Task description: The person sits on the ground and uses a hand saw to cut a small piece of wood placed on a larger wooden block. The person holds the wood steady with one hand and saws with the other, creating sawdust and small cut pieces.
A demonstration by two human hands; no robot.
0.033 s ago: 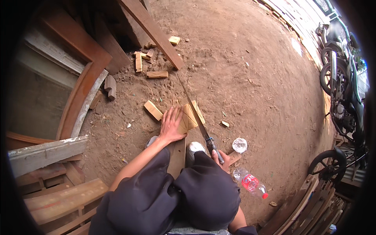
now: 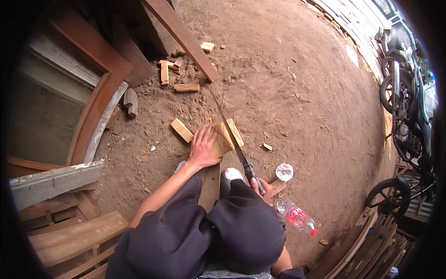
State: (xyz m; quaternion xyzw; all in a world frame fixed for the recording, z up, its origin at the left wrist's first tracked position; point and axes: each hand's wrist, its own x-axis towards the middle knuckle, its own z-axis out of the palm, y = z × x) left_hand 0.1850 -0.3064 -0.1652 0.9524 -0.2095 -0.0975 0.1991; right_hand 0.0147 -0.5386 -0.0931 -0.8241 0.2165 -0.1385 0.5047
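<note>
A: Where is the wooden block?
B: It is in front of the person's knees, and on its top dark crossing lines are drawn. A saw lies across it, with the narrow tip pointing beyond the block's far side.

A: What does the left hand do?
B: It rests on the left part of the block; its fingers are extended, a little apart, pressing and not wrapped.

A: And the right hand?
B: It is nearer to the person than the block, to the right, and its fingers are closed around the saw's handle. Some fingertips are hidden.

A: Which things are around the block?
B: Just to its left is a smaller wooden piece. A plank reaches its near side; how they meet cannot be told. To the right and nearer the person lies a clear bottle with a red cap.
</note>
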